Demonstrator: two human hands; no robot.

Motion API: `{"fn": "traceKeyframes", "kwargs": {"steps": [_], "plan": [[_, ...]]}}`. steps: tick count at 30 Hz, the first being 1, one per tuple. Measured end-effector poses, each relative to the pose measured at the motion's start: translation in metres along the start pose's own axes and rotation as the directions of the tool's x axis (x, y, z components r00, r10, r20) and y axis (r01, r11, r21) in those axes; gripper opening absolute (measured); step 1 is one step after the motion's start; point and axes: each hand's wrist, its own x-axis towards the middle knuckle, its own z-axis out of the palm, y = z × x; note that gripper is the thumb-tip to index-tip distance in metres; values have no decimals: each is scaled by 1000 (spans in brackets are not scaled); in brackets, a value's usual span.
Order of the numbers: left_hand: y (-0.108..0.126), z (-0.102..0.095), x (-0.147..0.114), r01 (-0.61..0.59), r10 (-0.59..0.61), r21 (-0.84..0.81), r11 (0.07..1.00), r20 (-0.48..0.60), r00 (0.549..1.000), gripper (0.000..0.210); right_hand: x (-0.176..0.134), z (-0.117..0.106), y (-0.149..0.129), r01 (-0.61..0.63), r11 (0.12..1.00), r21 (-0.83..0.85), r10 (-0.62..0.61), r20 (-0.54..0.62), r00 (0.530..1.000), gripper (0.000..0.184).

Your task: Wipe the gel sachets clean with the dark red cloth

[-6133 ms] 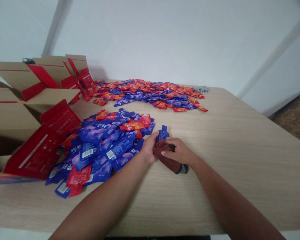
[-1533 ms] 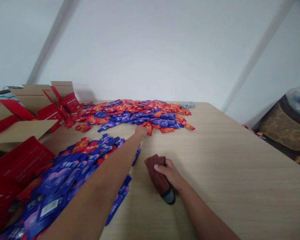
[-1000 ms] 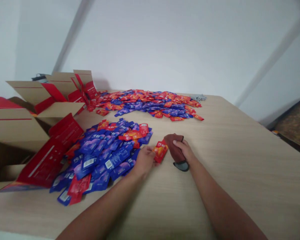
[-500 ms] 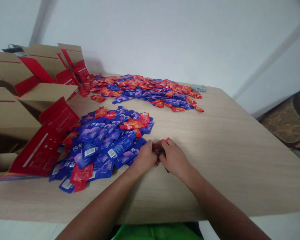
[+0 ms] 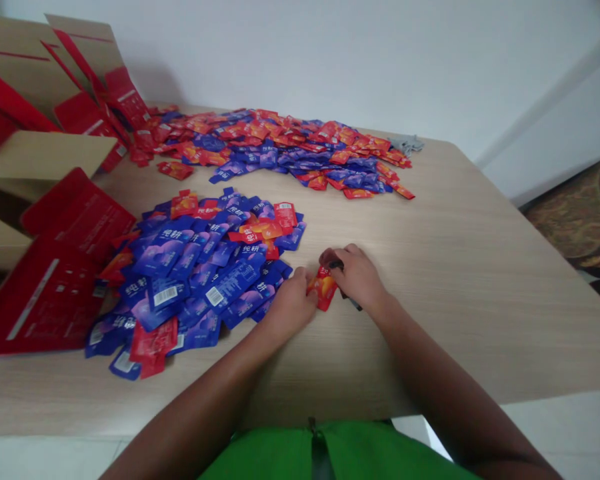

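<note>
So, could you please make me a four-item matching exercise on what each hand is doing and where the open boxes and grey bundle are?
Things:
1. Left hand
2. Right hand
3. Open boxes
4. Grey bundle

States and places:
A. Holding a bunched brown cloth
B. At the right end of the far heap
C. Holding a red-orange sachet
D. To the left of the near heap

Pairs: 1-C, 2-A, 3-D, 4-B

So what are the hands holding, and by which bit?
The left hand pinches a red-orange packet by its left edge. The right hand holds a brown cloth at the packet's top end; which part it grips is hidden.
</note>
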Motion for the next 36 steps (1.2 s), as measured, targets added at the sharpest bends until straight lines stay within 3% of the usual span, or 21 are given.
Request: {"fn": "traceKeyframes", "kwargs": {"steps": [9,13,17,19,21,24,31,36], "plan": [[-4,0,0,49,-54,119,992,43,998,29,16,9,22,34,990,139,-18,-119,993,33],[-1,-1,-1,127,-129,38,991,73,989,25,13,11,32,21,945,327,51,-210,976,46],[5,-3,-3,219,-210,-66,973,126,970,21,3,-6,29,79,889,451,54,-274,960,36],[7,-4,-4,225,-214,-78,971,123,969,23,-3,-17,19,199,865,461,-118,-197,973,33],[8,-6,-3,195,-187,-74,978,102,977,27,-9,-24,6,305,832,462,-334,-22,942,34],[11,-8,-1,129,-124,-67,989,69,990,36,-14,-21,-7,346,846,406,-416,95,905,29],[14,-14,-2,90,-83,-48,995,127,988,53,-3,-4,8,293,895,336,-316,16,949,26],[10,-12,-4,162,-152,-52,985,160,975,64,10,1,30,153,948,279,-130,-101,986,30]]}}
